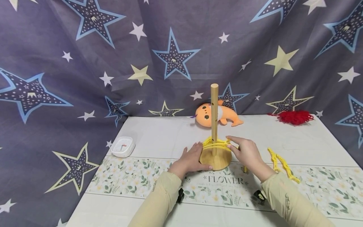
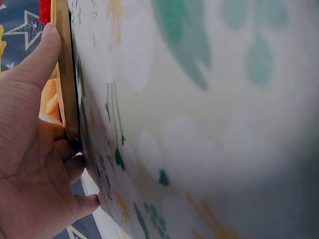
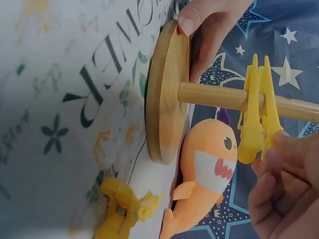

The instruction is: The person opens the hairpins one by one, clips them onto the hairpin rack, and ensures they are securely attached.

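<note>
left hand [image 1: 190, 159]: fingers straight, pressing | right hand [image 1: 247, 153]: fingertips pinching

Makeshift home setup, star-print backdrop cloth [image 1: 85, 78] (draped), floral tablecloth [image 1: 136, 176]

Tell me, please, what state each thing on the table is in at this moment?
Wooden stand: upright, base steadied by left hand.
Yellow clips on the post: threaded low, pinched by right hand.
Spare yellow clips: lying loose on the tablecloth.
Plush shark: lying behind the stand.
Red yarn: heaped, untouched.
</note>
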A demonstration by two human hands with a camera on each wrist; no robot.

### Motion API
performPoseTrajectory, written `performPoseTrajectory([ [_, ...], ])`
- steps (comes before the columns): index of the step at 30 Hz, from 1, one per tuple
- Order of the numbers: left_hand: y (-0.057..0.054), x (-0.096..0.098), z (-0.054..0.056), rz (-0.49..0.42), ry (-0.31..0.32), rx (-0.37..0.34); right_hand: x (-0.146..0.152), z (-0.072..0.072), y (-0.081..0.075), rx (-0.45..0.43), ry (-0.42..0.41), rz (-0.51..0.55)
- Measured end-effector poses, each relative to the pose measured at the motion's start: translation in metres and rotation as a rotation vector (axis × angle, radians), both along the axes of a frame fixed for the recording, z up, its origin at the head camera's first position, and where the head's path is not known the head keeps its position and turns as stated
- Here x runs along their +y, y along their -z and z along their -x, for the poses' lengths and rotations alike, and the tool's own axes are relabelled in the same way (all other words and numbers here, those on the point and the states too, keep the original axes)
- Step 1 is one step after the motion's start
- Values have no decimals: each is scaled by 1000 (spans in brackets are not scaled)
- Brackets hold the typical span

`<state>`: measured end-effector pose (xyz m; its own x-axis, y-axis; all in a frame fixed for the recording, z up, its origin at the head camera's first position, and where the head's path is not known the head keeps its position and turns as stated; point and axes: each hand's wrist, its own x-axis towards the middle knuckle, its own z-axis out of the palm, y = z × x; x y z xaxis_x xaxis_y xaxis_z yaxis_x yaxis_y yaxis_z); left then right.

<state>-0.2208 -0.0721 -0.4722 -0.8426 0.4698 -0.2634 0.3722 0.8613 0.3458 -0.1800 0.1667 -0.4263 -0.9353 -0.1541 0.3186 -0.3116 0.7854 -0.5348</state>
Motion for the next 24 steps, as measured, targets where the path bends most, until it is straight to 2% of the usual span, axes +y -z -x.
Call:
performPoseTrajectory([
  [6,2,0,0,2,3,-5,8,-6,0,-69,4,21],
  [11,4,1,0,1,5,4,22,-17,-2,-54,38,41],
  [16,0,1,-1,1,3,5,41,-28,-2,-31,70,44],
  [24,-1,0,-1,7,0,8,75,-42,0,-51,111,35],
])
